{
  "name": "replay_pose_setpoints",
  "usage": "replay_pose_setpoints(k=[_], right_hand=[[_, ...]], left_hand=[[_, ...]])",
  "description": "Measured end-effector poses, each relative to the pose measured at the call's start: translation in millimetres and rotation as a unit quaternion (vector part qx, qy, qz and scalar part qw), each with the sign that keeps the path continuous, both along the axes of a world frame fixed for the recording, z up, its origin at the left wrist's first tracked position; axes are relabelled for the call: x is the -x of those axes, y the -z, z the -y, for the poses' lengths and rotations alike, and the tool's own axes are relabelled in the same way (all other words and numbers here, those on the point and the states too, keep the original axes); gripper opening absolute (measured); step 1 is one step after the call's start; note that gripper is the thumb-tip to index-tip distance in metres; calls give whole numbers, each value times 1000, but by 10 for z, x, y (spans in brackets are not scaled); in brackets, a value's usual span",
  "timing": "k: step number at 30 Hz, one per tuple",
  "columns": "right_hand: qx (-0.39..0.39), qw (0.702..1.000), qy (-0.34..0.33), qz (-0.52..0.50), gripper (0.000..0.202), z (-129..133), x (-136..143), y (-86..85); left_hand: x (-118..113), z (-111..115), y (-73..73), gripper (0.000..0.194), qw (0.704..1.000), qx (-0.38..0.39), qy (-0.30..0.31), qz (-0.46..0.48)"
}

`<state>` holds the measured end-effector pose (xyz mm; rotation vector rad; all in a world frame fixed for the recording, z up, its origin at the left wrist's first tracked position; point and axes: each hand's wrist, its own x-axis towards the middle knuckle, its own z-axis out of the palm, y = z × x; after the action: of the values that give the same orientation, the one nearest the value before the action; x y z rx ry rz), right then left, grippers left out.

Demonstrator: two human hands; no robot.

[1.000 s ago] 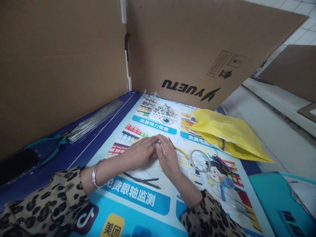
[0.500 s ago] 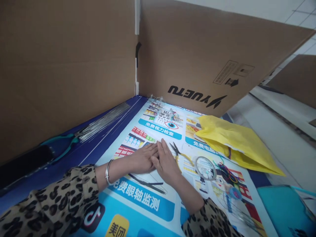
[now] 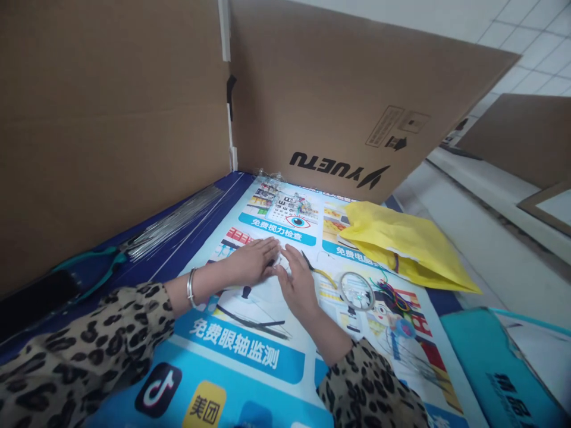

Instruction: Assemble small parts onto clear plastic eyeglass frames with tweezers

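Left hand [image 3: 253, 262] and right hand [image 3: 298, 284] angle together well inside the blue-covered desk's [image 3: 199, 239] edges, likely steadying each other, whether pinching cannot tell; yellow-handled, dark-nosed pliers [image 3: 329, 277] lie just beside, toward right edge, presumably for easy reach.

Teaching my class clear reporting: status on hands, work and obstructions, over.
Left hand and right hand close together over printed sheet. Anything held: too small to tell. Possible obstruction: yellow-handled pliers beside right hand, partly hidden.
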<state>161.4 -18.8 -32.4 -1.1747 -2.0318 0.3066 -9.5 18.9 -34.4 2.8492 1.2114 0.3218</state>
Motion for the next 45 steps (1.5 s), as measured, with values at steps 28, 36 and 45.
replay_pose_setpoints(k=[28, 36, 45], right_hand=[[102, 925, -137, 340, 20, 717, 294, -432], [87, 917, -166, 351, 13, 932, 349, -402], [94, 922, -170, 334, 18, 951, 333, -506]], left_hand=[[664, 225, -182, 16, 985, -20, -157, 71], [579, 279, -194, 23, 986, -28, -141, 89], [185, 108, -97, 46, 1000, 24, -1, 4]])
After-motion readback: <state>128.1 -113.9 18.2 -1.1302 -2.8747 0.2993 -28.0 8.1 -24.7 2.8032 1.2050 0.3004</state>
